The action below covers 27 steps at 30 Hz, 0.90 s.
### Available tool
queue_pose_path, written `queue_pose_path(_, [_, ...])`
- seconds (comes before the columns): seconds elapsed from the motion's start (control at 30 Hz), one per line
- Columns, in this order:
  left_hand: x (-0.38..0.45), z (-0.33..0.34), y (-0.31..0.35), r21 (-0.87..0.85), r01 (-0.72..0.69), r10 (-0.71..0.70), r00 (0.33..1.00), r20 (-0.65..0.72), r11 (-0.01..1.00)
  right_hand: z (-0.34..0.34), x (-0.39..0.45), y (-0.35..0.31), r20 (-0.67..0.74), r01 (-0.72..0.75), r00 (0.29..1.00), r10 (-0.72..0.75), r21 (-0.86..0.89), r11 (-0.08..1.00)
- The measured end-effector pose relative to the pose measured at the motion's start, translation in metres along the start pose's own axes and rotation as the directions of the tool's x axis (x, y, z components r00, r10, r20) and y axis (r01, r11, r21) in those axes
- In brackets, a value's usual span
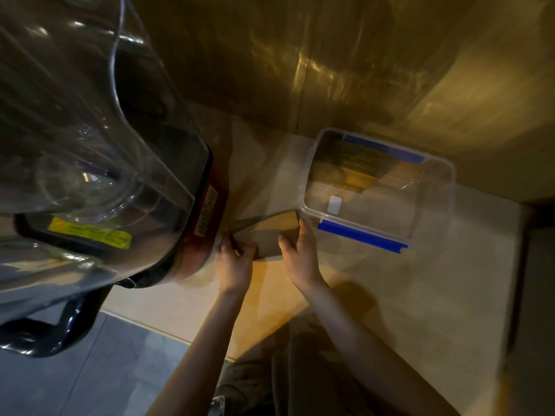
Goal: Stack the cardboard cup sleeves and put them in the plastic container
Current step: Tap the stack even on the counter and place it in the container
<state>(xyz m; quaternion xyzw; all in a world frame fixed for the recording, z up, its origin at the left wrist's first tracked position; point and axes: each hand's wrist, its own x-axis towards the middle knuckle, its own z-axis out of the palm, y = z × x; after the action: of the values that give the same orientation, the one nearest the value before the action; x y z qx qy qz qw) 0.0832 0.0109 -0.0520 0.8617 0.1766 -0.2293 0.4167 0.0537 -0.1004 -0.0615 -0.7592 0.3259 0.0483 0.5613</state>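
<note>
A small pile of flat brown cardboard cup sleeves (270, 232) lies on the light wooden counter (390, 295), just left of the clear plastic container (432, 217). My left hand (234, 262) grips the pile's left end. My right hand (300, 253) holds its right end, thumb on top. The container has blue clips and holds a stack of sleeves (354, 163) standing on edge along its far side. Its near half shows only a white label.
A large blender with a clear sound cover (90, 130) and a red base stands close on the left, touching distance from my left hand. A shiny brown wall (300, 55) backs the counter. Grey floor tiles (105, 370) lie below the counter edge.
</note>
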Motion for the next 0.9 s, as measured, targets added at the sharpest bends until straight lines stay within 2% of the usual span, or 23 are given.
queue_pose_path(0.07, [-0.002, 0.003, 0.001, -0.045, 0.032, -0.031, 0.999, 0.017, 0.998, 0.000, -0.001, 0.001, -0.018, -0.014, 1.000, 0.014, 0.047, 0.999])
queue_pose_path(0.13, [-0.002, 0.004, -0.002, -0.024, 0.043, -0.042, 0.998, 0.036, 0.999, -0.004, -0.001, 0.001, -0.031, -0.095, 0.994, 0.101, 0.160, 0.983])
queue_pose_path(0.23, [0.001, 0.003, -0.008, -0.086, 0.061, -0.054, 0.995, 0.082, 0.994, -0.016, -0.007, -0.001, 0.055, -0.267, 0.961, 0.270, 0.421, 0.867])
queue_pose_path(0.33, [-0.002, 0.000, -0.011, -0.138, 0.082, -0.058, 0.984, 0.166, 0.987, -0.034, -0.013, 0.002, 0.150, -0.340, 0.940, 0.307, 0.343, 0.876])
queue_pose_path(0.43, [-0.008, -0.001, -0.017, -0.127, 0.008, 0.025, 0.966, 0.257, 0.992, -0.050, -0.022, 0.011, 0.226, -0.383, 0.918, 0.325, 0.300, 0.874])
queue_pose_path(0.53, [-0.021, 0.001, -0.021, -0.063, -0.147, 0.159, 0.938, 0.309, 0.987, -0.064, -0.042, 0.027, 0.201, -0.288, 0.950, 0.237, 0.286, 0.914])
queue_pose_path(0.67, [-0.043, 0.010, -0.029, 0.047, -0.460, 0.422, 0.845, 0.329, 0.886, -0.074, -0.074, 0.045, 0.037, -0.063, 0.997, 0.061, 0.052, 0.997])
queue_pose_path(0.77, [-0.059, 0.014, -0.030, 0.040, -0.543, 0.503, 0.800, 0.326, 0.838, -0.086, -0.098, 0.054, -0.073, 0.037, 0.997, -0.031, 0.076, 0.996])
queue_pose_path(0.9, [-0.076, 0.022, -0.034, 0.010, -0.611, 0.562, 0.734, 0.381, 0.791, -0.096, -0.123, 0.070, -0.118, 0.041, 0.993, -0.030, 0.093, 0.995])
